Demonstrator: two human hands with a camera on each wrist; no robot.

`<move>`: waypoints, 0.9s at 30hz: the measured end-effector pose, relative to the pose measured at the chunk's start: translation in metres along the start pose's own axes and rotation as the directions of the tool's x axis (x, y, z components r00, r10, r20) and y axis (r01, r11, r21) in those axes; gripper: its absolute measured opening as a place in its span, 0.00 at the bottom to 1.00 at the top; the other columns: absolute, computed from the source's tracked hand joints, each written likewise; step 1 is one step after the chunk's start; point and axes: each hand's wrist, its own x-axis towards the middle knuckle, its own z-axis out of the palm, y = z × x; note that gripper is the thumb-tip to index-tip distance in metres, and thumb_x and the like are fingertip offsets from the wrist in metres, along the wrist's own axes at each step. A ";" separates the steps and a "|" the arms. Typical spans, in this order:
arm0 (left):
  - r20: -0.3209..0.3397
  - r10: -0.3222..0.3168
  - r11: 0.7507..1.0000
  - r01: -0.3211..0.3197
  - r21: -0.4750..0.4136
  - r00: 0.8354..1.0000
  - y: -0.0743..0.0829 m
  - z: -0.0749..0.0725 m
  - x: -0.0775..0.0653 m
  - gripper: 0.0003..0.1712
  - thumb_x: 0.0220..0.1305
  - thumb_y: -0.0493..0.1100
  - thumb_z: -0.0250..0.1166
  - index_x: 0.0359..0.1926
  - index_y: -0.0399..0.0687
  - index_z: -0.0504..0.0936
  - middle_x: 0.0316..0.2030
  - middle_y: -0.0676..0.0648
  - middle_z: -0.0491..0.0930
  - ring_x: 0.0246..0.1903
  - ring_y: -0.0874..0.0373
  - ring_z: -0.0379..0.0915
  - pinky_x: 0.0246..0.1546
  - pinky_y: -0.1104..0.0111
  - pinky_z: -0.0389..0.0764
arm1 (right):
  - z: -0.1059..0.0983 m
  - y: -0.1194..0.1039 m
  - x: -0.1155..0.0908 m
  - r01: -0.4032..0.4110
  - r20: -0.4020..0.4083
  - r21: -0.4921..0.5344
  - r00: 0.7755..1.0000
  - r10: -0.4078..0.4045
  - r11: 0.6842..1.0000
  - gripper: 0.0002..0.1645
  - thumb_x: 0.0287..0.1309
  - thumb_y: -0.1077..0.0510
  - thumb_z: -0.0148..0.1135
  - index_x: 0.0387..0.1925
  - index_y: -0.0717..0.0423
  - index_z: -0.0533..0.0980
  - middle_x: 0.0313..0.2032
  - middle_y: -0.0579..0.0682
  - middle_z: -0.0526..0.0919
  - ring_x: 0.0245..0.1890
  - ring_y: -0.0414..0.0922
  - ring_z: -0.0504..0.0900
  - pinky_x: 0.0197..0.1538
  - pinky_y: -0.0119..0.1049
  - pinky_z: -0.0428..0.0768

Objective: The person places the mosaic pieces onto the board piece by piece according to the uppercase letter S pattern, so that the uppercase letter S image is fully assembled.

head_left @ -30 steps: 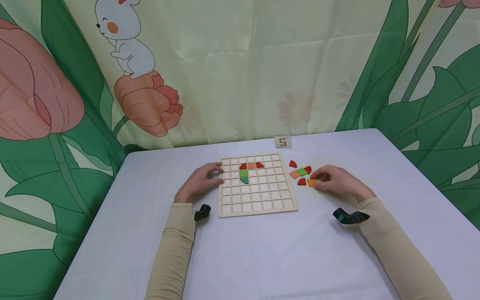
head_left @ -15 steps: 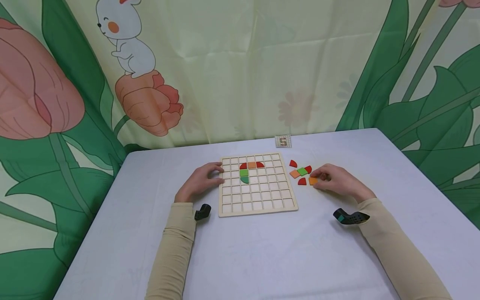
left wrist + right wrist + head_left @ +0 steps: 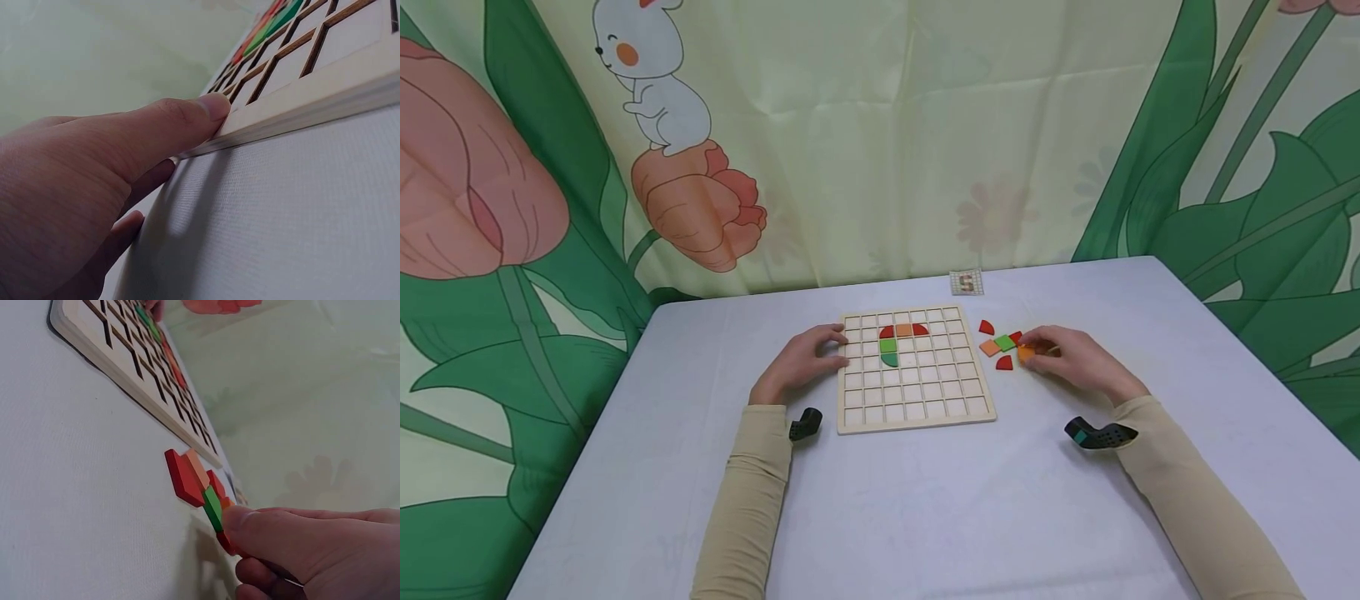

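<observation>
Across the near part of the white-covered table [image 3: 887, 525] reach two tan sleeves [image 3: 748, 492], short of a wooden grid board [image 3: 917, 427]. The left hand [image 3: 801, 358] lies with fingers loosely extended, thumb against the board's left rim. The right hand [image 3: 1067, 354] pinches an orange tile [image 3: 1026, 357] beside the loose green square [image 3: 1004, 342] and red quarter-circles [image 3: 1003, 363], right of the board. Picking up this tile seems the step in hand; the next move likely calls for lifting it without nudging its neighbours. Whether it has left the cloth, I cannot tell. Beyond sit a printed card [image 3: 966, 283] and a backdrop curtain [image 3: 865, 167].
</observation>
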 end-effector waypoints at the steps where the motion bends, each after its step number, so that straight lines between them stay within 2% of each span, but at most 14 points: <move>1: 0.001 0.001 1.000 -0.001 0.001 1.000 0.000 0.000 0.000 0.20 0.60 0.46 0.70 0.51 0.45 0.80 0.67 0.46 0.69 0.70 0.50 0.57 0.71 0.57 0.57 | 0.000 -0.001 0.001 0.005 -0.010 0.005 1.000 -0.005 1.000 0.22 0.63 0.57 0.64 0.57 0.61 0.76 0.51 0.58 0.79 0.50 0.53 0.75 0.56 0.53 0.77; 9: -0.002 0.003 1.000 -0.003 -0.003 1.000 -0.002 0.000 0.001 0.20 0.60 0.46 0.70 0.51 0.45 0.80 0.67 0.46 0.69 0.70 0.50 0.57 0.71 0.57 0.56 | 0.006 -0.016 0.011 0.118 -0.102 0.007 0.988 -0.117 0.993 0.19 0.61 0.58 0.66 0.52 0.60 0.80 0.47 0.54 0.82 0.48 0.51 0.78 0.54 0.50 0.78; 16: 0.000 0.000 1.000 0.000 -0.008 1.000 -0.003 0.001 0.001 0.20 0.61 0.46 0.70 0.51 0.45 0.80 0.67 0.46 0.69 0.70 0.50 0.57 0.71 0.57 0.56 | 0.011 -0.037 0.028 0.167 -0.124 0.023 0.979 -0.163 0.986 0.19 0.61 0.61 0.66 0.53 0.63 0.79 0.47 0.57 0.81 0.47 0.51 0.80 0.54 0.48 0.79; 22: -0.003 -0.002 1.000 0.002 -0.007 1.000 -0.002 0.001 0.000 0.20 0.60 0.46 0.71 0.51 0.45 0.80 0.67 0.46 0.69 0.70 0.50 0.57 0.71 0.58 0.56 | 0.018 -0.057 0.047 0.109 -0.138 0.061 0.985 -0.100 0.992 0.20 0.62 0.60 0.65 0.55 0.63 0.78 0.50 0.58 0.80 0.49 0.53 0.80 0.55 0.49 0.79; 27: -0.001 0.000 1.000 0.000 -0.007 1.000 0.001 0.001 0.000 0.20 0.60 0.46 0.71 0.52 0.45 0.80 0.67 0.47 0.69 0.70 0.50 0.57 0.71 0.57 0.56 | 0.030 -0.073 0.059 0.075 -0.105 0.078 0.992 -0.067 0.994 0.21 0.63 0.57 0.65 0.55 0.61 0.78 0.49 0.57 0.81 0.48 0.53 0.78 0.54 0.49 0.78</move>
